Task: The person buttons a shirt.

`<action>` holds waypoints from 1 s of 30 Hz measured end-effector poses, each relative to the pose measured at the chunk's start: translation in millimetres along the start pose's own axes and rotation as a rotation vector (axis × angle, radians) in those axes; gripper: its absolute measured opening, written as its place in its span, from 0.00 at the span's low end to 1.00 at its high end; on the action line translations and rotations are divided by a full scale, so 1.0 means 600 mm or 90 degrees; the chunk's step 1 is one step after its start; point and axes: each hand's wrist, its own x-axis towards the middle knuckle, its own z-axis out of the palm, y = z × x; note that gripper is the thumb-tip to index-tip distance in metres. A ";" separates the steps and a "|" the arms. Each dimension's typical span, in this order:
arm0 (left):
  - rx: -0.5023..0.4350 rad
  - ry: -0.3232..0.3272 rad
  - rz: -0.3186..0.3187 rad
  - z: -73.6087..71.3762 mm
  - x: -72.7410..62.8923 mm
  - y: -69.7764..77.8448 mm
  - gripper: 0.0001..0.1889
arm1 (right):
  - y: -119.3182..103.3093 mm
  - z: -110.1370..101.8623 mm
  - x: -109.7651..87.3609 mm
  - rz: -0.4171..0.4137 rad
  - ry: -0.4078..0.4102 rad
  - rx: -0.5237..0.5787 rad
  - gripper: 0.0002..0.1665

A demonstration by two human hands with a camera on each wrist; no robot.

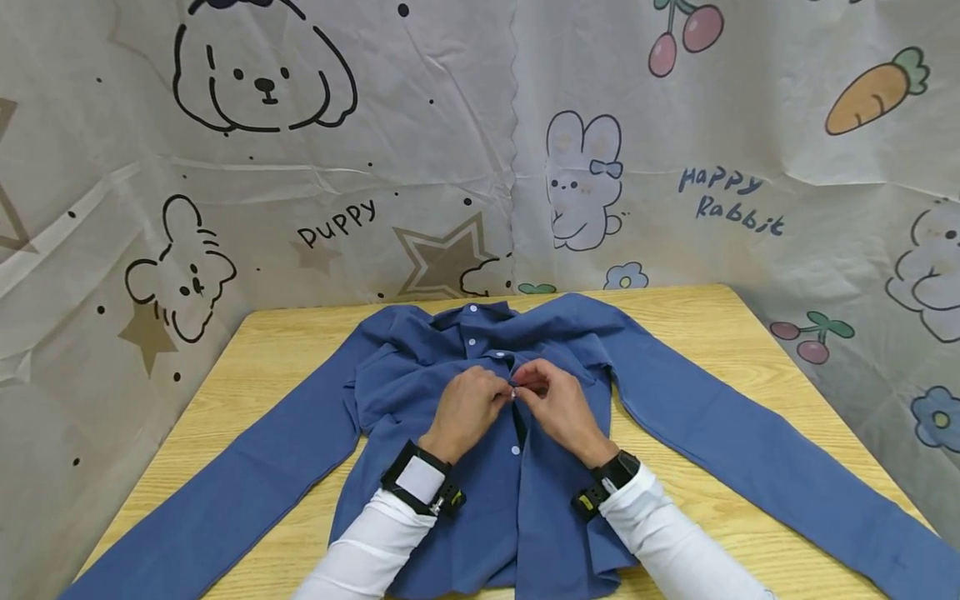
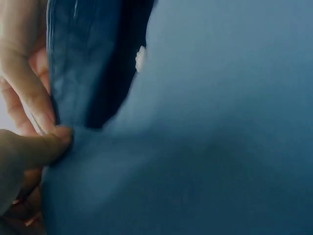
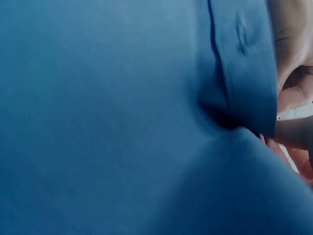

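A blue long-sleeved button-up shirt lies front up, its front partly parted below the chest. My left hand pinches the button-side front edge between thumb and fingers. Against its fingertips, my right hand pinches the opposite front edge. A small white button shows between the two hands, partly hidden by fingers. Lower down, another white button sits beside the dark gap, and a button also appears in the left wrist view. The right wrist view shows a buttonhole in the placket.
The shirt lies on a light wooden table, its sleeves spread to both sides toward the front. Higher on the placket are several white buttons. A printed cloth curtain hangs behind and beside the table.
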 end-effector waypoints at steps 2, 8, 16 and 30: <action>0.005 0.012 -0.002 0.000 0.002 0.004 0.01 | -0.001 0.000 0.001 0.005 0.006 0.001 0.09; -0.009 -0.014 -0.017 -0.002 0.007 -0.006 0.17 | 0.000 0.000 0.004 0.002 0.003 0.002 0.10; -0.079 -0.110 0.022 -0.013 0.024 -0.020 0.13 | 0.001 -0.004 0.002 -0.040 -0.024 -0.009 0.12; -0.079 -0.158 -0.034 -0.005 0.034 -0.011 0.06 | 0.013 -0.001 0.002 -0.134 -0.026 -0.048 0.13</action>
